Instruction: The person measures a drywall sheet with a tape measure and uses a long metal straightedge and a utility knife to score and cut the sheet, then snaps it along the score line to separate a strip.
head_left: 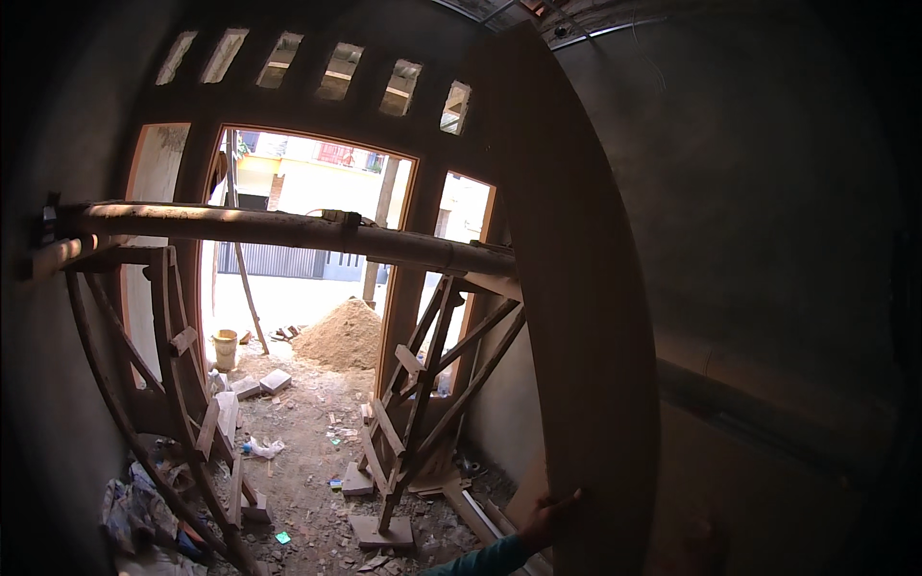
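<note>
A long, wide brown board stands upright in front of me on the right, reaching from the lower edge of the view up toward the ceiling. My left hand, at the end of a teal sleeve, is closed on the board's left edge near its lower end. Beyond the board's right side, a dim reddish shape in deep shadow seems to be my right hand; its fingers cannot be made out.
A bamboo pole crosses ahead on two wooden trestles, the left trestle and right trestle. Rubble, blocks and scraps litter the floor. Outside the doorway are a sand pile and a bucket.
</note>
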{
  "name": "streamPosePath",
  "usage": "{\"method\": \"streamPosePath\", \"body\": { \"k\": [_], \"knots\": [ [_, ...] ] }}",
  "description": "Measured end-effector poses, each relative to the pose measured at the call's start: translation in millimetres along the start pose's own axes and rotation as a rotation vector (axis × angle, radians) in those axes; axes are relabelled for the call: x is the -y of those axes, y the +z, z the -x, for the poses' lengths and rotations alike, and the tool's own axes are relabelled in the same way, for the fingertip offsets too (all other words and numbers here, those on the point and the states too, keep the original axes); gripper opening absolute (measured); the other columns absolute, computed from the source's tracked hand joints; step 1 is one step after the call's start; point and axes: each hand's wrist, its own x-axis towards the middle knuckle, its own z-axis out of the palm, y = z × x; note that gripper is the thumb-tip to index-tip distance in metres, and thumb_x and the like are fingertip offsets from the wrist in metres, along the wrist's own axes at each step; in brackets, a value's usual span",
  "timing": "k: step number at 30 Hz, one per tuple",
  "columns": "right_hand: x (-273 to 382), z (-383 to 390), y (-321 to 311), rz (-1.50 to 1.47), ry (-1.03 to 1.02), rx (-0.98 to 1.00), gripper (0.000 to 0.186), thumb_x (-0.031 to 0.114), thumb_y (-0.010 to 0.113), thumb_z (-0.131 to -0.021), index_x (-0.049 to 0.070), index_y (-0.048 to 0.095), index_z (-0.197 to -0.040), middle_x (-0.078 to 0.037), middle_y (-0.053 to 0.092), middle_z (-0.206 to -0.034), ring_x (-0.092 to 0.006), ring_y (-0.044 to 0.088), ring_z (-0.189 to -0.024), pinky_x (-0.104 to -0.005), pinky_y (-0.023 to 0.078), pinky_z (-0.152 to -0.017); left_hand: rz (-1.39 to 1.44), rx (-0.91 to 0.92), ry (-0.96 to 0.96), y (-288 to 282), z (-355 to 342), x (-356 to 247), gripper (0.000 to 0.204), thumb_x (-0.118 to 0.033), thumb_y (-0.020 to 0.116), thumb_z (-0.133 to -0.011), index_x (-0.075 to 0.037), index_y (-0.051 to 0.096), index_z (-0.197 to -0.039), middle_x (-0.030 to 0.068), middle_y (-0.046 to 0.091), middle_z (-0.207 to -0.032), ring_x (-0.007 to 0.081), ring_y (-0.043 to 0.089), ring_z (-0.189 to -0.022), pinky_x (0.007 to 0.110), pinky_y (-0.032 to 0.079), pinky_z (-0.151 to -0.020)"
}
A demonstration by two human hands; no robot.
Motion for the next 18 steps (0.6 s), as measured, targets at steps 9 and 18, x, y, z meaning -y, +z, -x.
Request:
{"method": "streamPosePath", "body": {
  "k": [9,18],
  "knots": [
    [-141.2,171.7,88.3,-0.457,0.524,0.203,0.038,0.017,0.079,-0.08,-0.006,0.068,-0.108,-0.007,0.07,-0.088,-0.0209,0.062,-0.075,-0.0336,0.052,-0.071,0.041,-0.039,0.076,1.3,-25.8,-16.4,0.023,-0.021,0.065,-0.098,-0.001,0.065,-0.11,0.0065,0.067,-0.1,0.0152,0.065,-0.087,0.031,0.056,-0.076],
    [-218.3,176.4,173.4,-0.464,0.754,0.238,0.055,0.037,0.078,-0.086,0.003,0.06,-0.125,-0.004,0.065,-0.084,-0.0112,0.058,-0.062,-0.0268,0.048,-0.053,-0.333,-0.131,0.281,-4.6,-16.4,-13.2,0.042,-0.034,0.062,-0.1,0.001,0.059,-0.124,0.0122,0.062,-0.117,0.0228,0.064,-0.102,0.037,0.056,-0.082]
  ]
}}
